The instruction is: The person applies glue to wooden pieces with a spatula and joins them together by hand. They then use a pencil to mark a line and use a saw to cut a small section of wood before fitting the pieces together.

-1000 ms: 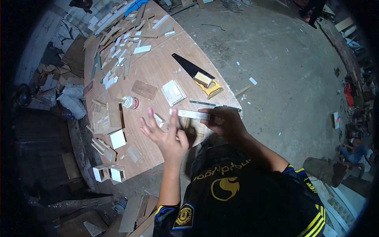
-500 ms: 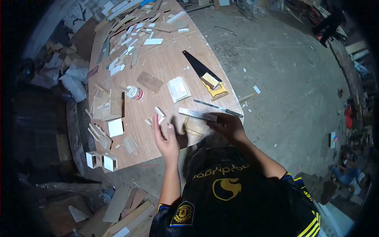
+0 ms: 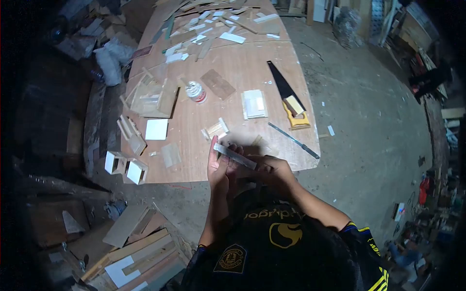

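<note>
A narrow, pale strip (image 3: 236,155) is held slanting between my two hands, over the table's near edge. My right hand (image 3: 273,169) grips its lower right end. My left hand (image 3: 224,165) lies under and around the upper left end, thumb and fingers against it. Just beyond my left hand is a small wooden piece with a white edge (image 3: 215,129). To the right lies a thin dark rod-like tool (image 3: 294,140). A stack of white-topped pieces (image 3: 254,104) sits farther back.
A handsaw with a yellow handle (image 3: 286,94) lies near the right edge of the table (image 3: 233,63). A glue bottle (image 3: 195,92) stands beside a wooden box frame (image 3: 154,98). Small box pieces (image 3: 126,166) sit at the left corner; offcuts (image 3: 213,31) cover the far end.
The view has shifted, so the table items appear farther right. My left hand has come in to the strip, which my right hand held alone before.
</note>
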A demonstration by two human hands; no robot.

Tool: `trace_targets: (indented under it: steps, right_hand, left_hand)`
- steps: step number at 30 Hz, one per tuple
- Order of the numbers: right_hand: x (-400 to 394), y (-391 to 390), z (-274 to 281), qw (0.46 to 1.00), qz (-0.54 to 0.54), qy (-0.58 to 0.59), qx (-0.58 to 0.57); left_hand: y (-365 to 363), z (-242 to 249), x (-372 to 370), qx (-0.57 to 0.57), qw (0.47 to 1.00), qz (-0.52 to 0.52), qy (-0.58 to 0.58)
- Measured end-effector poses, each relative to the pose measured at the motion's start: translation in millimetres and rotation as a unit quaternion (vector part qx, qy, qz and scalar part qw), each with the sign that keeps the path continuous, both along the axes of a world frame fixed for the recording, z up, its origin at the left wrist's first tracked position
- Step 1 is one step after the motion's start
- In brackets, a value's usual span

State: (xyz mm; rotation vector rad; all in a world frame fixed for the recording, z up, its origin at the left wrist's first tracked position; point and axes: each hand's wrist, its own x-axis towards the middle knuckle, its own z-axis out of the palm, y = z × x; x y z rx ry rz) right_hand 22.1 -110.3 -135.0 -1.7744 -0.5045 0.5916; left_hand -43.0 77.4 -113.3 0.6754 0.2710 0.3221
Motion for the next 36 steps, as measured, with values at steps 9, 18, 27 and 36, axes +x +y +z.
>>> trace_targets:
  steps: [9,18,27,36]
  right_hand:
    - [11,34,179,0.884,0.297,-0.060,0.355]
    - [-47,94,216,0.458,0.412,0.352,0.705]
    - [-24,73,226,0.385,0.350,0.557,0.647]
    - [95,49,109,0.681,0.554,0.356,0.320]
  left_hand:
    - [67,-4,-38,0.038,0.996,0.069,0.040]
    - [40,-2,-65,0.055,0.974,0.175,0.130]
    - [3,-24,-78,0.014,0.939,0.314,0.138]
    - [-11,-33,-72,-0.058,0.907,0.410,0.081]
